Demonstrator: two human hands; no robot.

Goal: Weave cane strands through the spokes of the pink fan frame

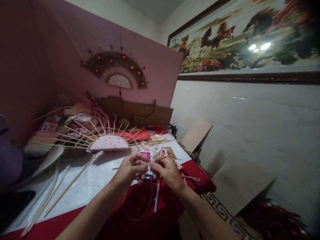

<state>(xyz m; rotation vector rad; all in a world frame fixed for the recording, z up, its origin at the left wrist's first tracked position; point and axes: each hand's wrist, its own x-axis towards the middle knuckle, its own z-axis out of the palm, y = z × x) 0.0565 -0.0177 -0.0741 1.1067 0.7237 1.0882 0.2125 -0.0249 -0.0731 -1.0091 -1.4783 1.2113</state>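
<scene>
My left hand (131,168) and my right hand (168,171) meet above the table's front edge, thumbs and forefingers pinched on a thin brown twine (138,220). A loop of it hangs beneath my left hand in front of the red cloth. The exact spot between my fingertips is too small to make out. Behind my hands lie a bright pink piece (145,155) and a patterned fabric scrap (165,151). To the left, a half-round fan frame with a spotted white centre (109,142) has thin sticks spreading out from it.
White sheeting (75,186) and a red cloth (197,173) cover the table. A clear glue stick (157,196) pokes past its edge below my hands. Long sticks (70,185) lie at left. A decorated fan (116,71) hangs on the pink board (160,66); cardboard (155,115) stands below.
</scene>
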